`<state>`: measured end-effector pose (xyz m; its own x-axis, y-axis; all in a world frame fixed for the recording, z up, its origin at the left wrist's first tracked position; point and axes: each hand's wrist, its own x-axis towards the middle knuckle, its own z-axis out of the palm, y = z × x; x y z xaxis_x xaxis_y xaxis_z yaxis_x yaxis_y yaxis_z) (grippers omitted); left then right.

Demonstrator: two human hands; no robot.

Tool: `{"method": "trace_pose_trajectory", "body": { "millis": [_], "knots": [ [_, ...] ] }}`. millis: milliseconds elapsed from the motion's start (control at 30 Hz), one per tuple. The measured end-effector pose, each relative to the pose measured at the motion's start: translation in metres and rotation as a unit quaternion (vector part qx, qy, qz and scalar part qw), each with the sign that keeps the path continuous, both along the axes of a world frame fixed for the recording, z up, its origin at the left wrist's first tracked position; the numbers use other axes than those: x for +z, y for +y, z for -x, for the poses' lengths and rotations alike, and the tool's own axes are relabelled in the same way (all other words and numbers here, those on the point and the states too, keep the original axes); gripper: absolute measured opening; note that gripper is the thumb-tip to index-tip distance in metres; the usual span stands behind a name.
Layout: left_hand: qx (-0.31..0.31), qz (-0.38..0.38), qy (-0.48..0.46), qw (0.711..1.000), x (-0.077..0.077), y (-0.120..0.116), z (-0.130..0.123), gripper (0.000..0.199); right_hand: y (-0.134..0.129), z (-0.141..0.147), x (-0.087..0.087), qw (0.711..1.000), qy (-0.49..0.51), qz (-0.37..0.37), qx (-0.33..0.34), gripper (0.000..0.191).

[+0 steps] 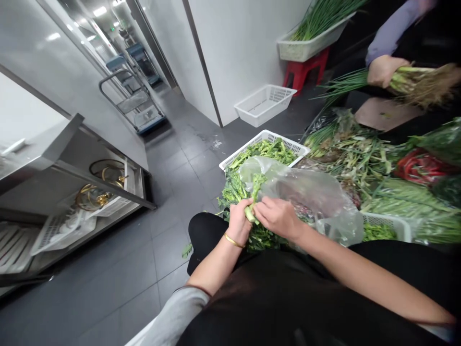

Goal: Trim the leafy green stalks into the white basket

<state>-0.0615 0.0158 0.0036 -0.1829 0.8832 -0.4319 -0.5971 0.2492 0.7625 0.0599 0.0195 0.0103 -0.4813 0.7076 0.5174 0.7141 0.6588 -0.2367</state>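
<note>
My left hand is closed around a green leafy stalk that looks like broccolini, its pale cut end pointing down toward me. Against the same stalk, from the right, my right hand presses its pinched fingers. More leafy greens bunch just beyond my left hand, and others lie below both hands. A clear plastic bag spreads out behind my right hand. Past it stands a white basket holding cut green stalks.
Scallion trimmings heap on the right beside bagged red peppers and long green vegetables. A co-worker's hand grips rooted scallions. A white crate and red stool stand by the wall; a steel shelf is left.
</note>
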Motion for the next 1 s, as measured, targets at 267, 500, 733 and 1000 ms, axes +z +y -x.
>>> {"method": "trace_pose_trajectory", "body": {
  "millis": [267, 500, 733, 1000],
  "knots": [
    [-0.018, -0.076, 0.047, 0.996, -0.004, -0.008, -0.004, 0.02, 0.034, -0.03, 0.007, 0.958, 0.112, 0.243, -0.101, 0.039],
    [0.034, -0.083, 0.01, 0.996, -0.008, -0.002, -0.001, 0.019, -0.005, -0.012, -0.01, 0.984, -0.008, 0.18, 0.001, 0.041],
    [-0.038, -0.07, 0.05, 0.996, -0.007, -0.009, 0.003, 0.023, 0.041, -0.039, -0.002, 0.854, 0.199, 0.48, -0.01, 0.055],
    [-0.237, 0.016, -0.114, 0.965, -0.002, -0.007, 0.02, 0.028, 0.044, -0.013, -0.018, 0.678, 0.514, 0.513, 0.116, 0.04]
  ]
}}
